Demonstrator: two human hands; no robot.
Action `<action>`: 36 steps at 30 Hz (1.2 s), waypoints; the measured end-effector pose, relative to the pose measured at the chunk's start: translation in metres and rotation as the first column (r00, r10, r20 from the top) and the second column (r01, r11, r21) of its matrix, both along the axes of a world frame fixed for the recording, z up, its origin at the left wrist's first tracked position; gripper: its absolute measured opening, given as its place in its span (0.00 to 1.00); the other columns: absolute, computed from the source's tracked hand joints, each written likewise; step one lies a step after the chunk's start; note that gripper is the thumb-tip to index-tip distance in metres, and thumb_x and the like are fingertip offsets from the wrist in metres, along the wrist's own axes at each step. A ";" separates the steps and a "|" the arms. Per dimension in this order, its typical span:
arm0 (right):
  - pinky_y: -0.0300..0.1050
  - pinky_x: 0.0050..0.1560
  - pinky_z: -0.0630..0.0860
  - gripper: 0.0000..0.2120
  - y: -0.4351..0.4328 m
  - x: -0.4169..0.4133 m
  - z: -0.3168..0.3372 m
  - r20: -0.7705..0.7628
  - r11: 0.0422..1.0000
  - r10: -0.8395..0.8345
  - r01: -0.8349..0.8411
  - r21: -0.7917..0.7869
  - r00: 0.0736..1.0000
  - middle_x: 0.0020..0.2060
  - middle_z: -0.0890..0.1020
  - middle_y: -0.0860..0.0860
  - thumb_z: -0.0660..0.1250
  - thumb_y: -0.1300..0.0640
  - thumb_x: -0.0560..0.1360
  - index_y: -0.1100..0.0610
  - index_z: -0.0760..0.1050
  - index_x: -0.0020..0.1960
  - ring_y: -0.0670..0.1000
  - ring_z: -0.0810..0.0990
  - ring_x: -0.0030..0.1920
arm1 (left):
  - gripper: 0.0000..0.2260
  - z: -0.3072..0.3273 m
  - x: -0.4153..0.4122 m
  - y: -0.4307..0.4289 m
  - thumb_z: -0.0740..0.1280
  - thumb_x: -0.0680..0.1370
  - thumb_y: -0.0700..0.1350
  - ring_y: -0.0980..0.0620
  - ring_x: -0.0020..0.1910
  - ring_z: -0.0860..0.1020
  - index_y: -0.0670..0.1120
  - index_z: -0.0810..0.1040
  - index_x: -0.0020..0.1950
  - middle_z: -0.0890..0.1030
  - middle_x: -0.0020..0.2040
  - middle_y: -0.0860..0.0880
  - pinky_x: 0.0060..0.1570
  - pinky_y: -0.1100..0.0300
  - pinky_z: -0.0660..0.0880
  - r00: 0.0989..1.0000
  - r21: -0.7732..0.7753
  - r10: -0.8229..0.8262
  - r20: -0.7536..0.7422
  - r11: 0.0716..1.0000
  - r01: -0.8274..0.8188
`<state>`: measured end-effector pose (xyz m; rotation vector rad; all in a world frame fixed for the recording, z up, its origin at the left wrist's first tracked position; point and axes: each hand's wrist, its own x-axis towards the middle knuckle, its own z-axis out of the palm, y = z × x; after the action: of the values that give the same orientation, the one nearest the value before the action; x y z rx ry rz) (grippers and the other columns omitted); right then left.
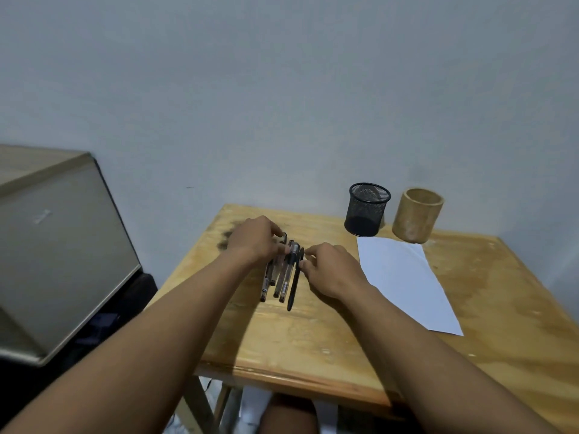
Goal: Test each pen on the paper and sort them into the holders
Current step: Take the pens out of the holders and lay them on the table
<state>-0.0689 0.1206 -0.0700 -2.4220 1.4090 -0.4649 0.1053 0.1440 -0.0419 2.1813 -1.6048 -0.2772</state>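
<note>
Nearest us, both forearms reached over the desk (313, 339) to the pens (283, 277), lying near-to-far. Our right hand (332, 272), nearer the black pen (294, 283), pinched its far end; left hand (255, 239) fingers curled over the others.

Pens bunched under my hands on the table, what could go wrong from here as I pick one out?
1. The pens lie loose, side by side; lifting the black pen with the right hand could nudge the others into rolling.
2. The paper lies loose near the table edge; scribbling may shift it.
3. The mesh holder and wooden holder stand close together; a careless drop could missort.
</note>
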 end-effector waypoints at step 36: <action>0.54 0.46 0.83 0.11 -0.002 0.000 0.007 -0.026 0.992 -0.121 0.122 0.029 0.992 0.45 0.83 0.53 0.68 0.50 0.74 0.56 0.81 0.52 0.55 0.81 0.43 | 0.12 0.004 -0.026 -0.017 0.70 0.78 0.50 0.46 0.61 0.78 0.52 0.84 0.60 0.83 0.61 0.46 0.54 0.53 0.76 0.945 0.018 -0.303 0.121 0.953 0.303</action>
<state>-0.0689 0.1191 -0.0634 -2.3347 1.5691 -0.4398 0.0795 0.1274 -0.0381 1.9781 -2.0102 -0.2347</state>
